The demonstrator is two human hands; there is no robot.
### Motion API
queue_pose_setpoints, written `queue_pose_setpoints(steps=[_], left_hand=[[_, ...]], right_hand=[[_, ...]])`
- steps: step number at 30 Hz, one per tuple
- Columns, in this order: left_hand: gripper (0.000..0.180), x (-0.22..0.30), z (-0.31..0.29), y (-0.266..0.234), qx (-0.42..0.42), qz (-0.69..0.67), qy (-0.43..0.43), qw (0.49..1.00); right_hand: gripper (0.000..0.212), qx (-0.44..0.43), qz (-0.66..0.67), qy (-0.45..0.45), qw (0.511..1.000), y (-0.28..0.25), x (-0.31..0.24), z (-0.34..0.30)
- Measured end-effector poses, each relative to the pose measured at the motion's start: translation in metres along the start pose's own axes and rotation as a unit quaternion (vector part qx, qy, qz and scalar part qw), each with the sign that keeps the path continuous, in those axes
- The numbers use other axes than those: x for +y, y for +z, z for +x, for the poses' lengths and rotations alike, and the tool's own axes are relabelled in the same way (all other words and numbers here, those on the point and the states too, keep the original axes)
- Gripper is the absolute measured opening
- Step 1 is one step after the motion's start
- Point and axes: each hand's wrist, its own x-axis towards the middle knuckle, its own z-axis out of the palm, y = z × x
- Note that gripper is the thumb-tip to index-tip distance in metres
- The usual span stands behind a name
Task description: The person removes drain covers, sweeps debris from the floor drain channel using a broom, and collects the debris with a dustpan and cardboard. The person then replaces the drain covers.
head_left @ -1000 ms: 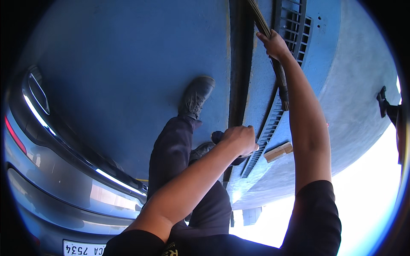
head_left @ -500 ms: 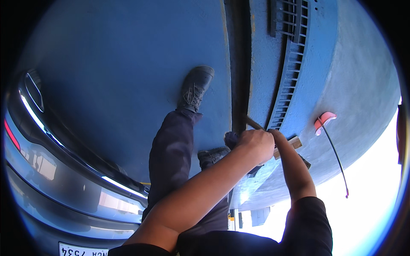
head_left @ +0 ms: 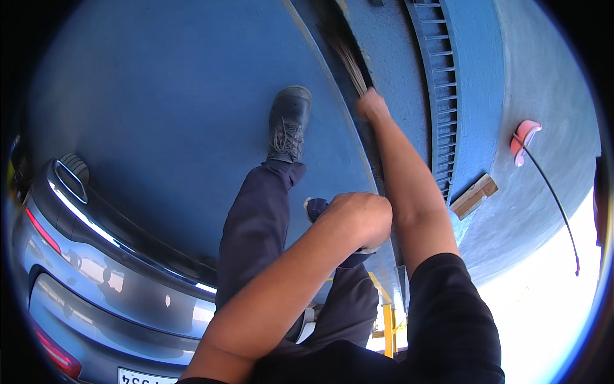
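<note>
My right hand reaches forward, closed around the end of a stick broom, a bundle of thin brown sticks. The bristles lie down in the narrow drain channel and are blurred at the far end. Nearer my body, my left hand is curled into a fist above my rear leg. Dark blue cloth with a pale edge pokes out on both sides of that fist; its full shape is hidden. My front boot stands on the blue floor, left of the channel.
A metal drain grate runs right of the channel. Beyond it are a brown, block-like piece and a pink dustpan with a long black handle. A grey car stands close on the left. Yellow rails rise behind my legs.
My right hand has moved from beside the left one, forward along the channel with the broom. My left hand has shifted slightly back towards me. The whole view has turned a little.
</note>
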Motion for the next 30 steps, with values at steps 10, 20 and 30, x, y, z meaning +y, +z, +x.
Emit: queue_pose_setpoints(steps=[10,20,30], left_hand=[[0.025,0.030,0.025,0.009,-0.052,0.032,-0.002,0.998],[0.023,0.050,0.074,0.045,0.026,-0.040,-0.014,0.999],[0.026,0.055,0.102,0.103,-0.050,0.078,-0.052,0.994]], right_hand=[[0.052,-0.149,0.201,0.223,0.942,0.080,0.215,-0.270],[0.035,-0.052,0.232,0.019,0.971,0.036,0.055,-0.075],[0.029,-0.145,-0.026,0.201,0.968,0.145,0.396,-0.254]])
